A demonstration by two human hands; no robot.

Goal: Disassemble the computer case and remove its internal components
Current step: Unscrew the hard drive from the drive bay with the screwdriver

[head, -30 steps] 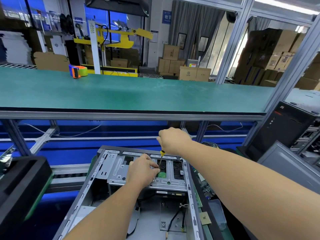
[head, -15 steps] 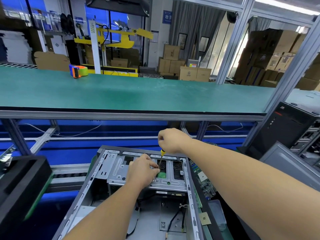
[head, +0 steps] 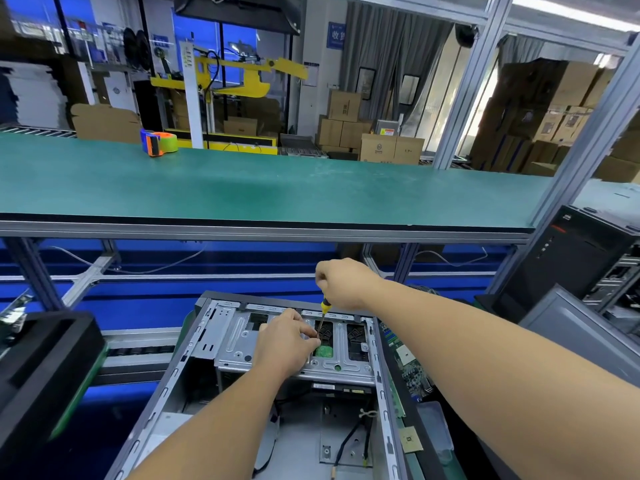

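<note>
An open grey computer case (head: 166,386) lies on its side in front of me, with a silver drive cage (head: 239,344) across its far end. My right hand (head: 343,284) grips a yellow-handled screwdriver (head: 323,308) held nearly upright, its tip down at the cage. My left hand (head: 285,342) rests on the cage and its fingertips pinch the shaft near the tip. A green circuit board (head: 323,351) shows through a cage opening. Black cables (head: 349,441) run along the case floor.
A motherboard (head: 412,372) lies right of the case. Another black tower (head: 575,258) and a grey panel (head: 581,334) stand at the right. A black foam tray (head: 45,368) sits at the left. The green shelf (head: 277,188) above carries a tape dispenser (head: 159,142).
My right hand has shifted slightly on the screwdriver handle; the tool stays at the same spot on the cage. My left hand has not moved.
</note>
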